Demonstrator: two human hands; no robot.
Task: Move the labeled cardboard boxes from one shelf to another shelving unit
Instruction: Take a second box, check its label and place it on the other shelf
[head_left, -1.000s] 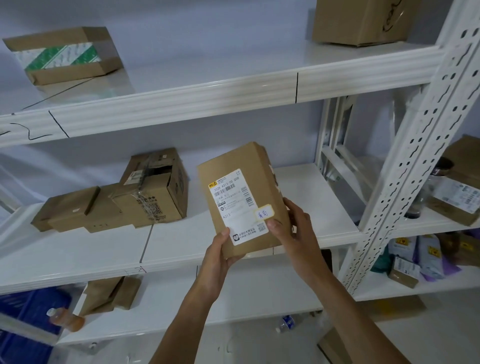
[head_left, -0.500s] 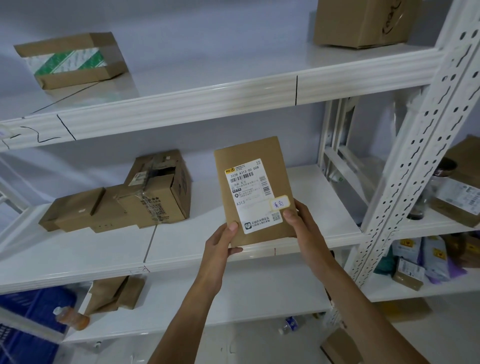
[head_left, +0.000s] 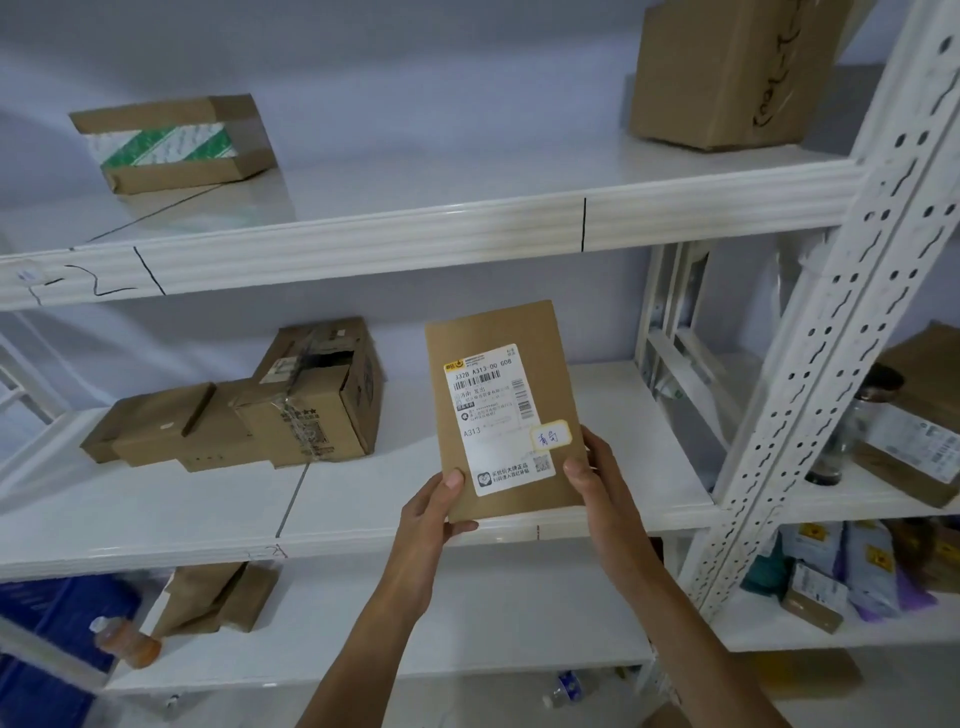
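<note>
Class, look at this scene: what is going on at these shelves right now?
A person holds a flat labeled cardboard box upright in front of the middle shelf, left hand and right hand gripping its lower corners, label facing the camera. Other cardboard boxes sit further left on that shelf.

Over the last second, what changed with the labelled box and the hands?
The labelled box turned from tilted left to nearly upright, its label square to the camera. The left hand and right hand kept hold of its lower corners; nothing was released. The boxes on the middle shelf did not move.
</note>
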